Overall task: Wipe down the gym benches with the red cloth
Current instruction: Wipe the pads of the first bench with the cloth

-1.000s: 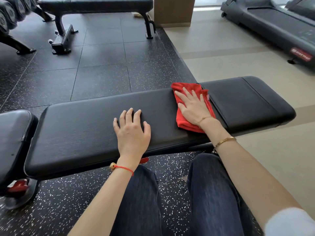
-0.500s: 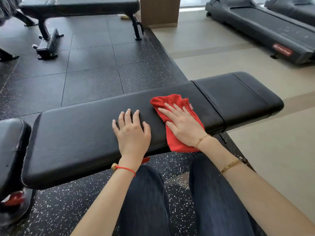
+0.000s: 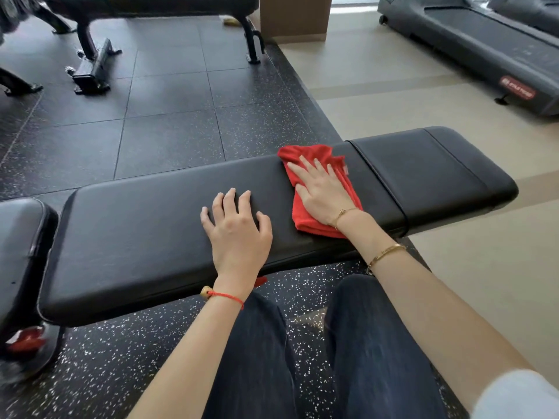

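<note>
Two hands lie flat on the black padded surface that crosses the middle of the frame from lower left to centre right. Left hand: palm down at frame centre, fingers spread, nothing under or in it, bare on the pad. Right hand: palm down, fingers extended and slightly splayed, pressing on the red cloth; not curled around it. The cloth sits right of centre, on the long pad near the seam to the shorter pad section at centre right. Cloth is crumpled; its far end shows beyond the right fingertips, toward the top of the frame, and its near folded edge shows below the right wrist, close to the pad's near edge. The cloth lies just beside the left hand, to its right, with a narrow strip of bare pad between them; not touching. Red string bracelet on left wrist; gold bracelets on right forearm. Dark trousers fill the lower centre. A second bench stands in the upper left; a treadmill in the upper right.
</note>
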{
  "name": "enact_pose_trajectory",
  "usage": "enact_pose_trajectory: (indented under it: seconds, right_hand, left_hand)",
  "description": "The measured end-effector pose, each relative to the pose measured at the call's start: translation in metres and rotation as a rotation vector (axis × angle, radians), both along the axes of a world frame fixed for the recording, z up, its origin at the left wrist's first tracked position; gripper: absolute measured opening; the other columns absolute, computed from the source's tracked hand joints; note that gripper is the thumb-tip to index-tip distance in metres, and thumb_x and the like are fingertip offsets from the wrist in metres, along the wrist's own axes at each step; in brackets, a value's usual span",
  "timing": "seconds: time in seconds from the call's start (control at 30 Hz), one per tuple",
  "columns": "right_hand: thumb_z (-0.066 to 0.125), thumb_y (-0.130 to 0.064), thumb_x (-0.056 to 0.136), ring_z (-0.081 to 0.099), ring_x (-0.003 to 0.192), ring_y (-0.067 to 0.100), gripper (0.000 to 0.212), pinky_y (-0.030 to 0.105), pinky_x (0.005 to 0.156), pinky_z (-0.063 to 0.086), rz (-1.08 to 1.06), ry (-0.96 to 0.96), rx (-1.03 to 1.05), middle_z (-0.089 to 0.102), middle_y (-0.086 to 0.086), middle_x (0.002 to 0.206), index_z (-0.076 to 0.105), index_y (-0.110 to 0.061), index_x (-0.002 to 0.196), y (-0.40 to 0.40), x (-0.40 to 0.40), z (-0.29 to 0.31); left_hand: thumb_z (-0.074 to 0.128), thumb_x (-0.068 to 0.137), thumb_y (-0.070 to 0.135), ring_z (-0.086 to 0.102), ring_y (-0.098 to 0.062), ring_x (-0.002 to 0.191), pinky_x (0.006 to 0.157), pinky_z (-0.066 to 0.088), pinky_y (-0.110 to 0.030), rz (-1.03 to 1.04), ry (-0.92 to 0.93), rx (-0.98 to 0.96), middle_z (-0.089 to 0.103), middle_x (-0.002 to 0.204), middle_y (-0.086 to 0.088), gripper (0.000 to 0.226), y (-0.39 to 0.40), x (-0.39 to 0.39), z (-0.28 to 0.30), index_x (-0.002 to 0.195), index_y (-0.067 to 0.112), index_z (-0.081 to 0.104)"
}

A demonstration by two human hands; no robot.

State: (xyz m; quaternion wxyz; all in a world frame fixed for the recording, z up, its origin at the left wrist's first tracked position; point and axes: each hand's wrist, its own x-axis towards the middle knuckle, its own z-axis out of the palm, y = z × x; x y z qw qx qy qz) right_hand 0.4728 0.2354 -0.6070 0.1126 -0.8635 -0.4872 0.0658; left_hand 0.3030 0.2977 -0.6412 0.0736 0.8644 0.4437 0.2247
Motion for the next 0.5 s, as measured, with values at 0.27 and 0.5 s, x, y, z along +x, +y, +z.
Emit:
enact_pose_trajectory:
  seconds: [0.27,0.5]
  right_hand:
    - [0.036,-0.026,0.100,0.012,0.149,0.020,0.053,0.037,0.122,0.001,0.144,-0.076,0.086,0.017,-0.004,0.160,0.023,-0.029,0.151,-0.058,-0.019,-0.007]
    - [0.032,-0.028,0.101,0.007,0.149,0.029,0.052,0.044,0.120,0.000,-0.120,-0.082,0.008,0.012,-0.003,0.162,0.021,-0.030,0.152,-0.060,0.050,-0.006]
  left_hand:
    - [0.049,0.090,0.034,0.037,-0.028,0.138,0.117,0.022,-0.054,0.004,-0.007,-0.014,0.049,0.144,-0.007,0.046,-0.001,0.000,0.001,0.133,0.019,0.055]
    - [0.051,0.091,0.032,0.037,-0.028,0.139,0.118,0.020,-0.054,0.008,-0.007,-0.022,0.049,0.145,-0.009,0.046,-0.003,0.002,0.003,0.134,0.017,0.055]
